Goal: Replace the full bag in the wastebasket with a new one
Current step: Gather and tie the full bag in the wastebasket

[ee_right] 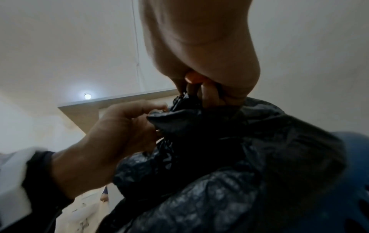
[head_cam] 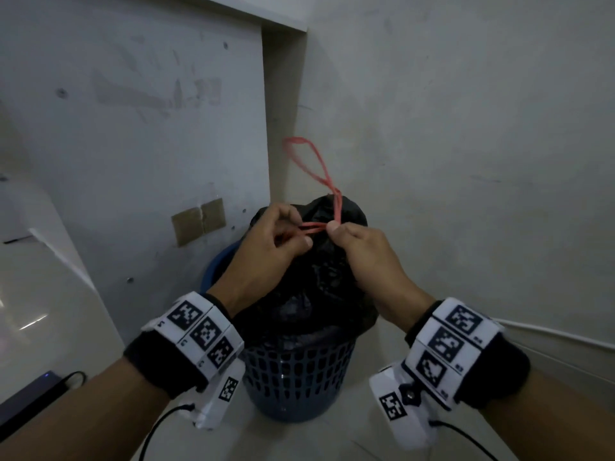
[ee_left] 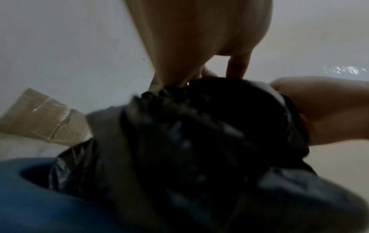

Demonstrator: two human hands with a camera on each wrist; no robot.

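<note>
A full black bag (head_cam: pixel 327 277) bulges out of a blue mesh wastebasket (head_cam: pixel 299 377) on the floor in a corner. Its mouth is gathered, and a red drawstring (head_cam: pixel 314 171) loops up above it. My left hand (head_cam: pixel 283 234) pinches the drawstring's left end over the bag's top. My right hand (head_cam: pixel 346 236) pinches the string where the loop crosses. A short taut run of string (head_cam: pixel 312 227) spans between the hands. In the wrist views the black bag (ee_left: pixel 199 141) (ee_right: pixel 229 157) fills the frame under both hands, and the string is mostly hidden.
Walls close in behind and to the right of the wastebasket. A white panel (head_cam: pixel 133 111) with taped brown patches (head_cam: pixel 199 222) stands on the left. A dark device with a cable (head_cam: pixel 30 397) lies on a pale surface at lower left. Cables hang from both wrist units.
</note>
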